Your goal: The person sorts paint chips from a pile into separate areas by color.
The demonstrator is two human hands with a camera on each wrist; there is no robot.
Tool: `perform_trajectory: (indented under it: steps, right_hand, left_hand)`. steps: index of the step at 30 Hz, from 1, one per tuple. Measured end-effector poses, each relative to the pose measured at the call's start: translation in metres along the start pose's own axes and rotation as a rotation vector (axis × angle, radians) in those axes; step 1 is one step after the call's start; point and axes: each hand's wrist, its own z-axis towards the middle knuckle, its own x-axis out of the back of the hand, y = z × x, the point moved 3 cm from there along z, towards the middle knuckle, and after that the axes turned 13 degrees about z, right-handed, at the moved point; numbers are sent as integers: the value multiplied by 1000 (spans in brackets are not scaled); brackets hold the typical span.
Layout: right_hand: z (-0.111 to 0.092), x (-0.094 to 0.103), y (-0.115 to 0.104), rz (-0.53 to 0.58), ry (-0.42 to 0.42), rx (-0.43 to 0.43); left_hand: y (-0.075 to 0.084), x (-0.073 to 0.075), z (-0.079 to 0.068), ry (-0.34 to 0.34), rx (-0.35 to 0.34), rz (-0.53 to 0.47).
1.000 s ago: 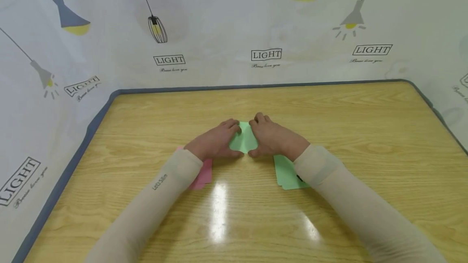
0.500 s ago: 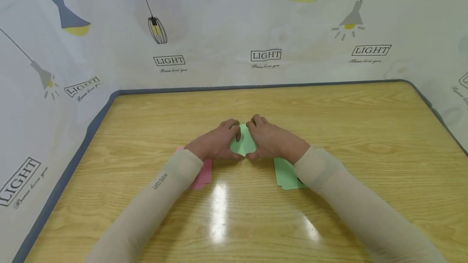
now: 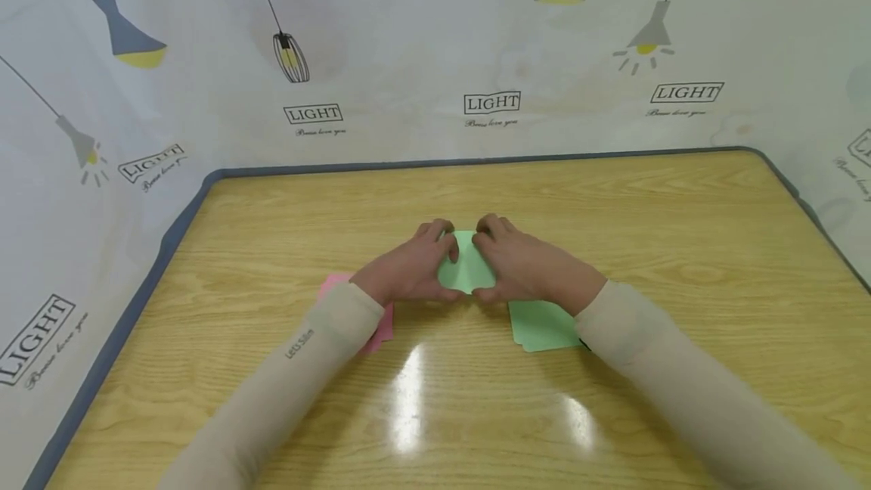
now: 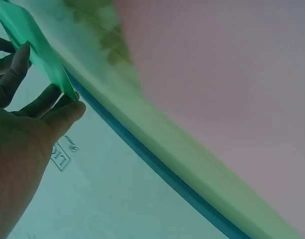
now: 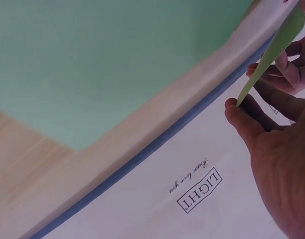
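A light green card (image 3: 468, 267) is held up between both hands above the middle of the table, bowed and creased in the head view. My left hand (image 3: 416, 263) pinches its left edge between thumb and fingers. On the opposite edge, my right hand (image 3: 527, 267) grips it the same way. The left wrist view shows the green card (image 4: 35, 47) slanting between the left thumb and fingers. Seen nearly edge-on in the right wrist view, the card (image 5: 274, 50) curves between the right thumb and fingertips, with the other hand's fingers behind it.
Pink cards (image 3: 384, 327) lie under the left forearm, partly covered by the sleeve. A stack of green cards (image 3: 540, 326) sits below the right wrist, its right end hidden. The wooden table (image 3: 272, 206) has a blue-grey edge against a printed backdrop (image 3: 408, 51).
Both hands and the green card between them have shifted a little to the right. More of the green stack and of the pink cards now shows beside the sleeves.
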Motion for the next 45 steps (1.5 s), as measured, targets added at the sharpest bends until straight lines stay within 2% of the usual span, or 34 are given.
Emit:
perform_trajectory:
  steps: [10,20,31,45]
  right_hand:
    - [-34,11,10,7,37,15]
    - [-68,15,24,90,38,-13]
    - [-91,16,32,111,59,-3]
    - [-106,12,37,139,4,-41]
  left_hand:
    - [35,6,12,9,-20,105]
    - [69,5,25,-12,-8,87]
    - [89,-1,31,-4,-36,167]
    - [111,-12,37,-5,-45,295]
